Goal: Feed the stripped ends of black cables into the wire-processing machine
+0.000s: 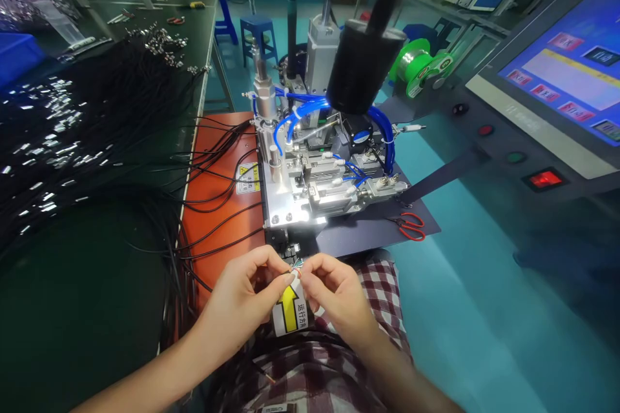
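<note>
Close together at the front edge of the machine, both my hands pinch at a small bundle of thin coloured wires (pixel 297 264). My left hand (pixel 247 287) has thumb and forefinger closed on the wires from the left. From the right, my right hand (pixel 339 293) closes its fingertips on the strands. A white label with a yellow arrow (pixel 289 310) shows just below the fingertips. Right ahead stands the metal machine (pixel 324 181) with blue air tubes (pixel 310 106). The fingers partly hide the wire ends.
Black cables (pixel 223 206) cross the orange plate (pixel 203 174) from the table (pixel 97 271) at left, where a large cable pile (pixel 97 122) lies. Red-handled scissors (pixel 411 226) rest at the machine's right. A control screen (pixel 571 71) and green solder spool (pixel 421 68) stand further right.
</note>
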A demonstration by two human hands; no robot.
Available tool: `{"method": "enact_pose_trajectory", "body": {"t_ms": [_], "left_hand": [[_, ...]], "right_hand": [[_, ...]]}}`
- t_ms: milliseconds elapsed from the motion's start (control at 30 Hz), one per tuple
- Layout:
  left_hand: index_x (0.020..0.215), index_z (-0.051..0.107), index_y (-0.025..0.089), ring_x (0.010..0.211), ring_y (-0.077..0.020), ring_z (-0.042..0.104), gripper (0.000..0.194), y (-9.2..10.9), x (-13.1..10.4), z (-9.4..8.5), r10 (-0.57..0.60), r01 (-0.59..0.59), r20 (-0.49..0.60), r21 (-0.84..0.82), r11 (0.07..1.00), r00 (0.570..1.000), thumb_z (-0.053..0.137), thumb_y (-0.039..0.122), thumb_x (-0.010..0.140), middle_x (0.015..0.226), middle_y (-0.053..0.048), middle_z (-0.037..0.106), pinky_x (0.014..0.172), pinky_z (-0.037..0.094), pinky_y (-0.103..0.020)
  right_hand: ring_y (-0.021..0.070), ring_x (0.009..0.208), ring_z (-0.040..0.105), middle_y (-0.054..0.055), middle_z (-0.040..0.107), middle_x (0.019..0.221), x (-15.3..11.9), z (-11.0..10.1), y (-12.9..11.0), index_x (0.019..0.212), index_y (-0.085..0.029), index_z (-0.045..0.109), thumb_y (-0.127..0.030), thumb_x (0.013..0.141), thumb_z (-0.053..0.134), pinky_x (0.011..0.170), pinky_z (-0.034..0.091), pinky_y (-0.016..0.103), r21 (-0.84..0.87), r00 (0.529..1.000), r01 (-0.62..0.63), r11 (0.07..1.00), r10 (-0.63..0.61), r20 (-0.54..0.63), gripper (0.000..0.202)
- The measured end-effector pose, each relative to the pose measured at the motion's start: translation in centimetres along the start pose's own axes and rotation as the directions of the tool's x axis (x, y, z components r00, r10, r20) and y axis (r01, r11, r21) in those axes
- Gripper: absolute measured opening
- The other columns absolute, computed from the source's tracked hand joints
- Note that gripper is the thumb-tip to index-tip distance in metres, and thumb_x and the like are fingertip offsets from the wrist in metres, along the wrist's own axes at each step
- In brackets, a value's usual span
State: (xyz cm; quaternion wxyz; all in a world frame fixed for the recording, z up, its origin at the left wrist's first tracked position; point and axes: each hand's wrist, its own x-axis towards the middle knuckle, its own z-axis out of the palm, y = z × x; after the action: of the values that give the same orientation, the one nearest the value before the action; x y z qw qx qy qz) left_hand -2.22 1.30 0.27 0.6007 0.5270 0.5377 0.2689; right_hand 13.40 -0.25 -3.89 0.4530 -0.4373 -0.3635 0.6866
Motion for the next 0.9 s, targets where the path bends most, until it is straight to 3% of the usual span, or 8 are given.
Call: {"method": "enact_pose_trajectory", "body": {"t_ms": [300, 667, 900], "left_hand": [[0.079, 0.051, 0.017, 0.043, -0.0048, 0.032, 0.024, 0.31, 0.29, 0.06, -0.124, 0.135, 0.081, -0.141, 0.981, 0.989, 0.062, 0.038, 0.078, 0.053, 0.008, 0.043, 0.038, 0.024, -0.015], [0.086, 0.05, 0.019, 0.038, -0.0038, 0.022, 0.026, 0.39, 0.33, -0.13, -0.16, 0.19, 0.147, -0.218, 0.957, 0.976, 0.059, 0.043, 0.082, 0.044, 0.012, 0.031, 0.035, 0.019, -0.014], [0.102, 0.055, 0.019, 0.045, -0.0039, 0.043, 0.027, 0.87, 0.36, 0.02, -0.12, 0.158, 0.143, -0.297, 0.942, 0.983, 0.064, 0.034, 0.081, 0.063, 0.006, 0.051, 0.039, 0.03, -0.012]], "right_hand": [[0.0057, 0.049, 0.041, -0.005, 0.052, 0.061, -0.2, 0.39, 0.65, 0.074, -0.016, 0.058, -0.031, 0.083, 0.063, 0.048, 0.034, 0.019, -0.041, 0.997, 0.072, 0.997, -0.073, -0.039, 0.018], [0.0055, 0.046, 0.039, -0.006, 0.049, 0.058, 0.17, 0.3, 0.34, 0.074, -0.017, 0.058, -0.031, 0.083, 0.063, 0.045, 0.032, 0.019, 0.011, 0.997, 0.076, 0.997, -0.076, -0.03, 0.016], [0.0068, 0.05, 0.039, -0.005, 0.049, 0.06, -0.19, 0.18, 0.33, 0.074, -0.017, 0.058, -0.028, 0.084, 0.061, 0.049, 0.035, 0.02, -0.083, 0.993, 0.115, 0.99, -0.118, -0.028, 0.014]]}}
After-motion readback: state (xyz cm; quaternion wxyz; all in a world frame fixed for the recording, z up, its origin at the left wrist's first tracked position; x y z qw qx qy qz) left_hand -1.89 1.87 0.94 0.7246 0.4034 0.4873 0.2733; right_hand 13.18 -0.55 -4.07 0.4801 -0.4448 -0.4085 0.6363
